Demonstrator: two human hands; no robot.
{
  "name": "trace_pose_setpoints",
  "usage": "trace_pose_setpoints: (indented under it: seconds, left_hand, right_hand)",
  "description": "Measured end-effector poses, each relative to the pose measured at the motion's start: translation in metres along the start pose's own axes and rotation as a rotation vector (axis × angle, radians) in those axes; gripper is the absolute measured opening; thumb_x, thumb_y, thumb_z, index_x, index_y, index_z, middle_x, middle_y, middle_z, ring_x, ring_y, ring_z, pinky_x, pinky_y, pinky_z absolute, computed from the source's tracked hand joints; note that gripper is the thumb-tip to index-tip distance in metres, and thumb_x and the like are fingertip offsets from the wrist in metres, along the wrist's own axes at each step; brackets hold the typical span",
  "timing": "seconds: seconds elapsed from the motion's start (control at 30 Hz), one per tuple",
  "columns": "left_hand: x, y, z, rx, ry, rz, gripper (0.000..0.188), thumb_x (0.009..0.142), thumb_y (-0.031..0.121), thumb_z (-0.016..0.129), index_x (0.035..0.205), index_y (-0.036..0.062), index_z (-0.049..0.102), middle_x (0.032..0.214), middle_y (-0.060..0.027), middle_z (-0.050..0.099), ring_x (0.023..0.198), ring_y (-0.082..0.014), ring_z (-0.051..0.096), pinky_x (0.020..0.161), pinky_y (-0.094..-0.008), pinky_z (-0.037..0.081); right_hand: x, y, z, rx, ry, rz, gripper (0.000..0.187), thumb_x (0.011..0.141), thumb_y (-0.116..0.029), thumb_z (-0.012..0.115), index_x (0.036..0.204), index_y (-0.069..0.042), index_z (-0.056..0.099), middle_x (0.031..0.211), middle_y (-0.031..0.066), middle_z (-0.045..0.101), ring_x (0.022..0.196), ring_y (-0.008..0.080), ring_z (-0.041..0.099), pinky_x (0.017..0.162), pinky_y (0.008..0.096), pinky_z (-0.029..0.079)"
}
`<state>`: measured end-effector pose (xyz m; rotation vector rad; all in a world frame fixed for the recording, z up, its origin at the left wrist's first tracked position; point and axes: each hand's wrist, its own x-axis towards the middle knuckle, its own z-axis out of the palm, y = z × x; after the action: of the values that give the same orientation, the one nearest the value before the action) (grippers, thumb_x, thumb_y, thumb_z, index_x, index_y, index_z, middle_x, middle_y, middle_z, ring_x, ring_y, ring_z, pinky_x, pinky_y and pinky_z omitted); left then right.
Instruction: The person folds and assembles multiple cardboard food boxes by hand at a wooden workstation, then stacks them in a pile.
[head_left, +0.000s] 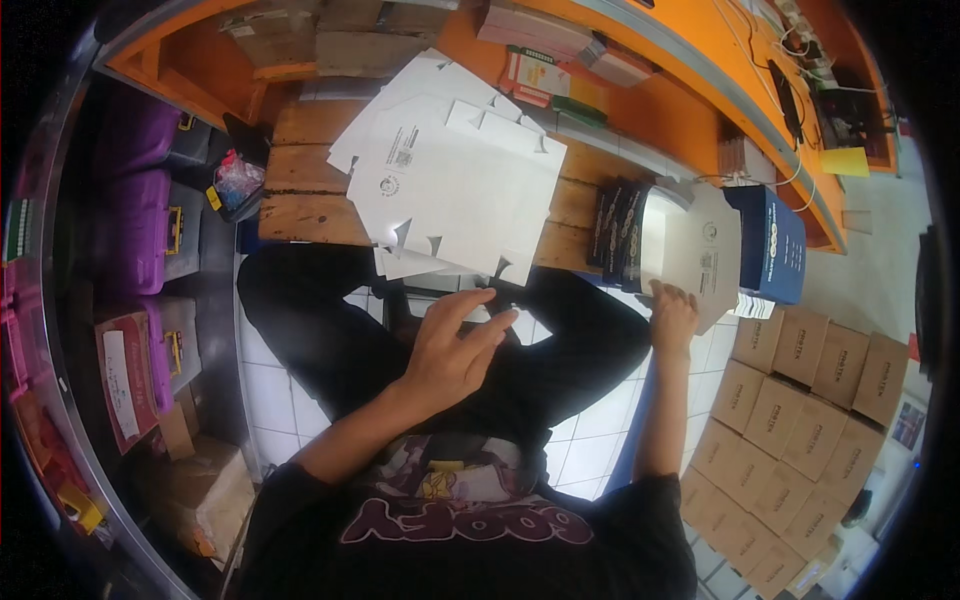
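Note:
My left hand point(458, 345) is raised above my lap, its fingers apart and nothing in them. Just beyond it, a loose pile of flat white die-cut box blanks point(450, 200) lies on a low wooden bench point(310, 175). Over on the right, my right hand point(675, 312) grips the near edge of a partly folded white cardboard box point(715, 235). Its inside shows on the left and a wide flap spreads to the right. Several folded dark blue boxes point(612, 228) stand left of it, and a larger dark blue box point(783, 245) stands on its right.
Brown cartons point(790, 430) are stacked at the right. Purple-lidded bins point(150, 230) fill a shelf on the left, above an open cardboard box point(215, 490). An orange shelf unit point(700, 60) with paper stacks and cables runs along the back.

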<state>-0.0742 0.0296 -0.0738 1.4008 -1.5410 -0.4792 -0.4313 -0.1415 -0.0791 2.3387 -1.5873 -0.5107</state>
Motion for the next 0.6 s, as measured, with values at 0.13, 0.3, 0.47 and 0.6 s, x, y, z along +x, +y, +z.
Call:
trace_pose_setpoints:
  seconds: [0.13,0.3,0.47,0.6]
  left_hand:
    - [-0.01,-0.014,-0.005,0.007,0.026,-0.1,0.031,0.09,-0.001,0.071,0.119,0.0065,0.075,0.127,-0.0178,0.063,0.114,-0.035,0.063,0.095,-0.0426,0.051]
    - [-0.006,-0.02,-0.013,-0.056,0.02,-0.185,0.021,0.094,-0.001,0.069,0.114,0.0025,0.075,0.113,-0.0172,0.069,0.099,-0.0284,0.07,0.082,-0.0343,0.056]
    - [0.001,-0.012,-0.029,-0.082,-0.017,-0.195,0.016,0.095,0.001,0.069,0.11,0.0012,0.075,0.101,-0.0147,0.073,0.088,-0.0262,0.071,0.076,-0.0319,0.056]
    - [-0.015,-0.029,-0.038,-0.137,0.016,-0.365,0.017,0.095,0.001,0.068,0.11,0.0015,0.075,0.102,-0.0162,0.072,0.087,-0.029,0.071,0.076,-0.0346,0.056]
  right_hand:
    - [-0.008,-0.055,-0.043,0.023,0.327,0.002,0.04,0.09,-0.003,0.058,0.129,-0.01,0.065,0.132,0.016,0.067,0.123,0.0342,0.063,0.108,0.0483,0.049]
    - [0.022,-0.223,-0.044,0.624,0.16,-0.367,0.075,0.082,-0.035,0.083,0.145,-0.007,0.055,0.148,0.0213,0.056,0.139,0.0372,0.052,0.116,0.052,0.041]
    - [0.07,-0.276,-0.002,0.532,0.02,-0.324,0.097,0.079,-0.039,0.085,0.159,-0.01,0.037,0.164,0.0245,0.036,0.152,0.0369,0.039,0.122,0.0567,0.031]
    - [0.079,-0.258,0.006,0.67,-0.068,-0.456,0.058,0.089,-0.036,0.076,0.141,-0.014,0.061,0.158,0.0175,0.048,0.144,0.0343,0.048,0.114,0.0512,0.043]
